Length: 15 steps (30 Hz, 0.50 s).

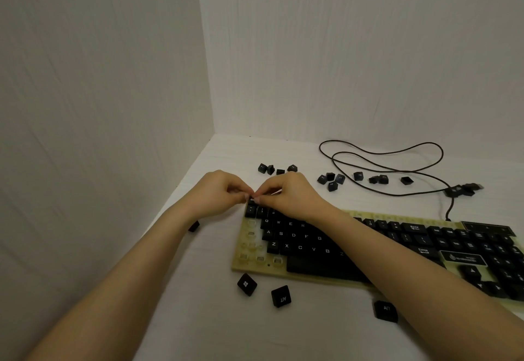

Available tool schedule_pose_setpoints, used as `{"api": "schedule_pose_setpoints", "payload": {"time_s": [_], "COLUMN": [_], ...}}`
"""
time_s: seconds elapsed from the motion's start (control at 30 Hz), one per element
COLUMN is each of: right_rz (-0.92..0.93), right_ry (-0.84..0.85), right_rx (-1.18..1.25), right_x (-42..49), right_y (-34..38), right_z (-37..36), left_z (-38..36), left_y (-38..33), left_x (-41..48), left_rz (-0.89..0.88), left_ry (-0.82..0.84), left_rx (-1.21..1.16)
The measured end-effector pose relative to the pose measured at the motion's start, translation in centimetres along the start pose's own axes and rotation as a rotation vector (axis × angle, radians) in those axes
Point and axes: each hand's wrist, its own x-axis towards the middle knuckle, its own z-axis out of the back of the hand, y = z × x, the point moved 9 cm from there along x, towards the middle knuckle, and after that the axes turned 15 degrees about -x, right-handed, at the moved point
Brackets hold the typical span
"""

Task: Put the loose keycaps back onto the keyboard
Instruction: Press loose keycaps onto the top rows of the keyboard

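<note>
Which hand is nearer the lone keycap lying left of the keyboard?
Left. The left hand is just beyond the lone keycap, slightly to its right; the right hand is farther right, over the keyboard. Both pinch a corner keycap.

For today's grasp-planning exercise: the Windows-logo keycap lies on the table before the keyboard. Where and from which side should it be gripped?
Come from above and pinch two opposite side walls of the Windows-logo keycap. It lies logo up with its walls exposed, apart from the ALT keycap and the keyboard, so there is room on both sides.
</note>
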Motion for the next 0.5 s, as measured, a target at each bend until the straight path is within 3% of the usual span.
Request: {"api": "schedule_pose_setpoints", "payload": {"time_s": [0.2, 0.4, 0.5], "right_rz": [-0.094, -0.180, -0.184], "right_ry": [0.003, -0.099, -0.107], "right_rx": [-0.076, -0.289, -0.345], "right_x": [1.2, 3.3, 4.5], "right_y": [-1.8, -3.9, -4.0], "right_z": [0.8, 1.7, 1.5], "left_z": [0.2, -2.3, -2.6], "left_y": [-0.9, -0.5, 0.6], "left_x": [3.3, 8.1, 8.6], "left_rz": [-0.005, 0.053, 0.087], "left_ry": [-0.149, -0.026, -0.053], "left_rx": [0.091, 0.258, 0.242]}}
